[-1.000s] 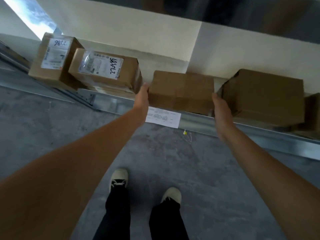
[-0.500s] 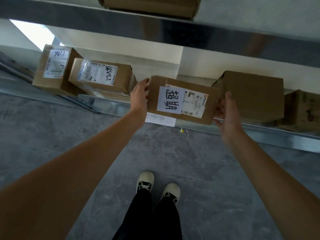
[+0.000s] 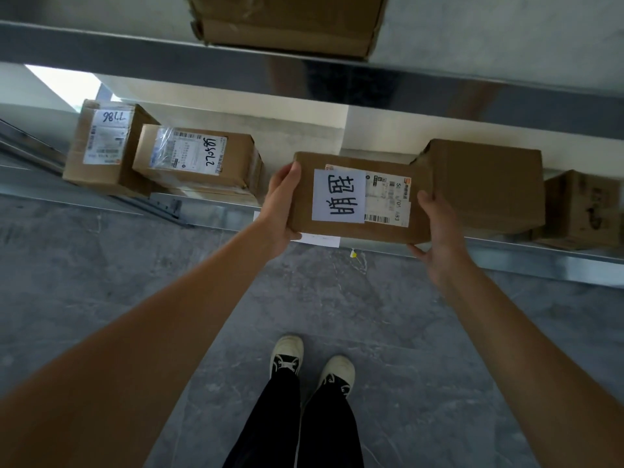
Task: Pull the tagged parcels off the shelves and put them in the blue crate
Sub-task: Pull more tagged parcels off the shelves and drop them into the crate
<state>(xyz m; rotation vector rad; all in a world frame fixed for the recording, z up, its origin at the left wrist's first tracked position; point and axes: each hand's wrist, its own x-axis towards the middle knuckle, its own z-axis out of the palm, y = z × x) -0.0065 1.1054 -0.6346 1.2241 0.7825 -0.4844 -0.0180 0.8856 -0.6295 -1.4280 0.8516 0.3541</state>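
Head view, one lot in hand. Item: tagged parcel [image 3: 358, 197], brown carton, labelled face tilted up toward the camera, probably so the tag can be read; white handwritten slip beside a printed shipping label with barcode. Position: lifted at the front edge of the lower shelf [image 3: 506, 255], above the grey floor [image 3: 135, 265].

Hold: left hand [image 3: 278, 211] clamps the left end, thumb over the top edge, fingers curled beneath; right hand [image 3: 439, 228] clamps the right end likewise, thumb on the labelled face. A grip from both ends suits a wide carton and keeps it level.

Neighbours on the same shelf: two labelled cartons [image 3: 196, 160] at left, label faces up, one leaning on the other; a plain carton [image 3: 486, 184] just behind the held parcel at right; a smaller scuffed carton [image 3: 580, 211] at far right. Upper shelf: one carton [image 3: 287, 21], underside seen.

Blue crate: not in view. Step judged: withdrawal from shelf, carriage to crate pending.
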